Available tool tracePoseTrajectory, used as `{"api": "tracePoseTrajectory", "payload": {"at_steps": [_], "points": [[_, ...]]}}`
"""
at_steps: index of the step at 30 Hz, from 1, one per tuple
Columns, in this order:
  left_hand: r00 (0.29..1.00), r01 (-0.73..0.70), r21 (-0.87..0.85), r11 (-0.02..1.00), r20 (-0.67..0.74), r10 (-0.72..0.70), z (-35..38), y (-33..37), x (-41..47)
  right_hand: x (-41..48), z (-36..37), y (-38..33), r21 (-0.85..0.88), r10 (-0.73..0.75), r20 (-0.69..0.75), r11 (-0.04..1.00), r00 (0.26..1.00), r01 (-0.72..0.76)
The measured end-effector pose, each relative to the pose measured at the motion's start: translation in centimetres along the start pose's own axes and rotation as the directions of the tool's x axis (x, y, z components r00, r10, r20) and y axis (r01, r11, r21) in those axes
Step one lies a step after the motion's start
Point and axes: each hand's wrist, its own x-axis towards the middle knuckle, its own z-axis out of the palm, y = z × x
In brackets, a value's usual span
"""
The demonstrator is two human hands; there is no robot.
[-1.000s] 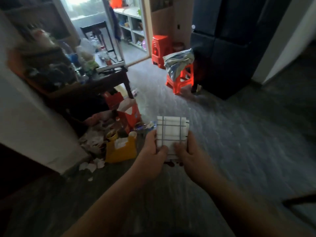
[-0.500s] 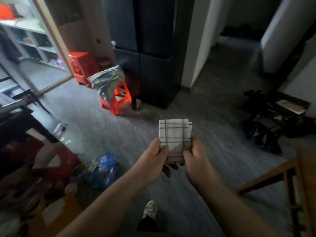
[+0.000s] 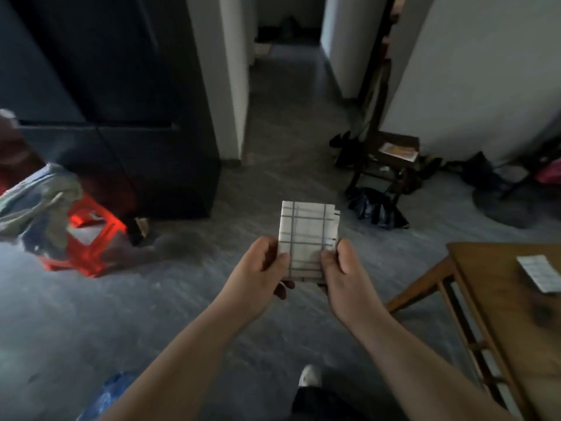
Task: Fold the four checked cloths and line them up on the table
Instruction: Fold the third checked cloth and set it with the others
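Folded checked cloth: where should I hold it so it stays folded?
Pinch the folded checked cloth low down, from both sides, as the left hand and right hand do. It's a flat stack; loose layers show upper right.

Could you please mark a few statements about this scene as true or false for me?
1. Both the left hand and the right hand hold the folded checked cloth. True.
2. The cloth lies on the wooden table. False: it is held in the air, left of the table.
3. The red stool has grey fabric draped over it. True.
4. The left hand is open and idle. False: it pinches the cloth.
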Motion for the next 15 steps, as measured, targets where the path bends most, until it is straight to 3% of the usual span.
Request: {"api": "tracePoseTrajectory", "payload": {"at_steps": [11, 15], "points": [[0.975, -0.172, 0.253, 0.952, 0.181, 0.128, 11.5, 6.0, 26.2, 21.4, -13.9, 6.0, 0.168, 0.09, -0.181, 0.984, 0.979, -0.059], [0.948, -0.254, 0.314, 0.915, 0.269, 0.171, 17.6, 10.4, 35.5, 28.8, -21.4, 6.6, 0.135, 0.088, -0.247, 0.989, 0.965, -0.055]]}}
